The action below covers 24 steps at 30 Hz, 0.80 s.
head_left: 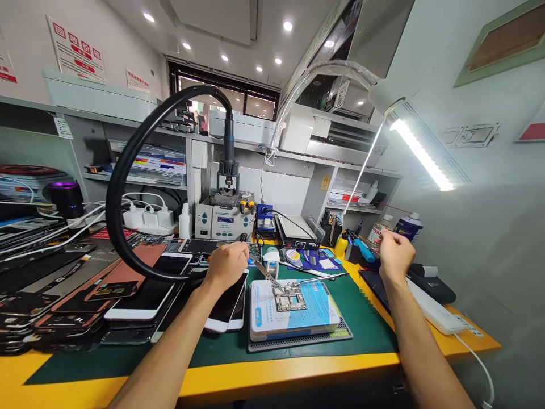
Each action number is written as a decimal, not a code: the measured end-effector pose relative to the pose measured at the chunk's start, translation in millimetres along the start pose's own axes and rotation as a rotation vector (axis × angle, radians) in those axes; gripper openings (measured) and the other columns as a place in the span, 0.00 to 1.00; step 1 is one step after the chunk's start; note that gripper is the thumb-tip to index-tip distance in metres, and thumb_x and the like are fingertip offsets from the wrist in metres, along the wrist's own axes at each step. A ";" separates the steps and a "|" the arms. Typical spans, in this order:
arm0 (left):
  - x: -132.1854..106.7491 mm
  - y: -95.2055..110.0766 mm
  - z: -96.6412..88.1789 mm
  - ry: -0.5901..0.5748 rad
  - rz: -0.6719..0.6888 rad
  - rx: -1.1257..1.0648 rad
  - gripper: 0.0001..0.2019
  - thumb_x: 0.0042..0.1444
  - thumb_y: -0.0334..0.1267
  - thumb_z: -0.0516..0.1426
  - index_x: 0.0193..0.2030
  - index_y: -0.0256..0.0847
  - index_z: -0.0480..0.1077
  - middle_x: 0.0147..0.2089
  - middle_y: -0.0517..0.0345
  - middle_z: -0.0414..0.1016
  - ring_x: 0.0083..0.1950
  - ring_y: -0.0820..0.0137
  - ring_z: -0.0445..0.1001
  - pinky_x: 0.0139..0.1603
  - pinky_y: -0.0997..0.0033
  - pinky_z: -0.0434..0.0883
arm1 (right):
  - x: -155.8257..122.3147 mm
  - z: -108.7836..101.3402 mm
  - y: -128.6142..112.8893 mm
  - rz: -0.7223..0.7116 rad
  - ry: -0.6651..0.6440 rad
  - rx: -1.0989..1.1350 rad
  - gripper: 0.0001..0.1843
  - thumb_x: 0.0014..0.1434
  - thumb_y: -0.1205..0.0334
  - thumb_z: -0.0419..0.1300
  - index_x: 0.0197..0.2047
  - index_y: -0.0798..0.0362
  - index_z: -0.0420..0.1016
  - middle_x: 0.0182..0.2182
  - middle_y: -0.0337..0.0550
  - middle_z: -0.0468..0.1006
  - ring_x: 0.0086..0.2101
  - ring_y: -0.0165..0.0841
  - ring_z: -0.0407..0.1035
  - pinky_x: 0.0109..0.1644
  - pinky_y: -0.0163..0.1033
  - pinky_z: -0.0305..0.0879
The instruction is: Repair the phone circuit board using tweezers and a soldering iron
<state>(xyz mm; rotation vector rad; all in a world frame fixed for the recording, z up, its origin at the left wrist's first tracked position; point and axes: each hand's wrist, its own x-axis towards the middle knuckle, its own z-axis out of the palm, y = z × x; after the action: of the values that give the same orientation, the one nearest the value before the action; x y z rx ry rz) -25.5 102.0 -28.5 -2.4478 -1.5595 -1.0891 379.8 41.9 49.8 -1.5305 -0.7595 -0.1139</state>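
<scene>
My left hand is closed in a pinch left of the box. From its fingertips a flat metal tool with small holes slants down to a phone logic board; its exact kind is unclear. That board lies on a white and blue box, which sits on a perforated grey plate. Behind the board, a thin pointed metal tool extends to the right. My right hand is raised at the right, fingers closed, in front of a clear bottle. Whatever its fingers may hold is hidden.
Phones and screen parts crowd the left. A black hose loops above them from the hot air station. A lit lamp hangs at upper right. Solder spool and hot plate stand behind the box.
</scene>
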 end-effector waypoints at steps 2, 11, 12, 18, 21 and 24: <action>0.3 -1.5 -0.9 0.004 0.002 0.001 0.10 0.71 0.42 0.59 0.45 0.36 0.76 0.42 0.55 0.79 0.40 0.70 0.79 0.44 0.65 0.80 | -21.0 -20.4 3.0 0.069 0.031 0.102 0.16 0.74 0.50 0.59 0.48 0.55 0.76 0.36 0.40 0.77 0.29 0.30 0.73 0.30 0.35 0.71; -1.2 -6.2 -4.5 0.041 0.038 -0.017 0.13 0.71 0.41 0.59 0.36 0.36 0.74 0.34 0.60 0.77 0.36 0.71 0.76 0.42 0.67 0.78 | -153.8 -89.4 40.4 0.061 -0.233 0.159 0.25 0.55 0.37 0.70 0.26 0.51 0.77 0.19 0.36 0.66 0.21 0.33 0.60 0.23 0.38 0.58; -1.3 -7.0 -4.7 0.048 0.044 -0.019 0.13 0.71 0.41 0.59 0.35 0.36 0.74 0.34 0.60 0.77 0.35 0.72 0.76 0.42 0.67 0.78 | -159.6 -89.5 43.6 0.047 -0.260 0.146 0.26 0.55 0.36 0.70 0.25 0.51 0.76 0.19 0.37 0.66 0.21 0.33 0.60 0.24 0.39 0.59; 0.0 -10.9 -7.5 0.067 0.075 -0.009 0.15 0.72 0.41 0.59 0.33 0.36 0.73 0.31 0.62 0.75 0.32 0.73 0.75 0.39 0.69 0.77 | -172.5 -80.1 50.0 -0.021 -0.256 0.089 0.26 0.62 0.37 0.64 0.24 0.49 0.75 0.21 0.37 0.67 0.23 0.35 0.61 0.28 0.40 0.61; 0.5 -10.9 -9.9 0.063 0.077 0.014 0.14 0.71 0.41 0.59 0.34 0.36 0.73 0.32 0.61 0.76 0.33 0.72 0.76 0.39 0.69 0.78 | -175.1 -78.8 49.6 -0.037 -0.235 0.083 0.26 0.63 0.38 0.63 0.24 0.49 0.74 0.21 0.37 0.66 0.23 0.35 0.60 0.28 0.40 0.60; 0.6 -9.7 -12.6 0.047 0.074 0.036 0.13 0.72 0.41 0.59 0.36 0.36 0.74 0.34 0.60 0.77 0.34 0.72 0.76 0.40 0.69 0.78 | -176.2 -78.6 49.0 -0.035 -0.220 0.085 0.25 0.64 0.41 0.63 0.23 0.49 0.73 0.21 0.36 0.64 0.23 0.35 0.59 0.29 0.40 0.58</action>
<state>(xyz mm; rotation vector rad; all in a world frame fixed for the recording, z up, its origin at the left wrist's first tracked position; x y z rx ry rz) -39.9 102.4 -21.8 -2.4175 -1.4501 -1.0892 298.6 -94.3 -70.6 -1.4634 -0.9539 0.0613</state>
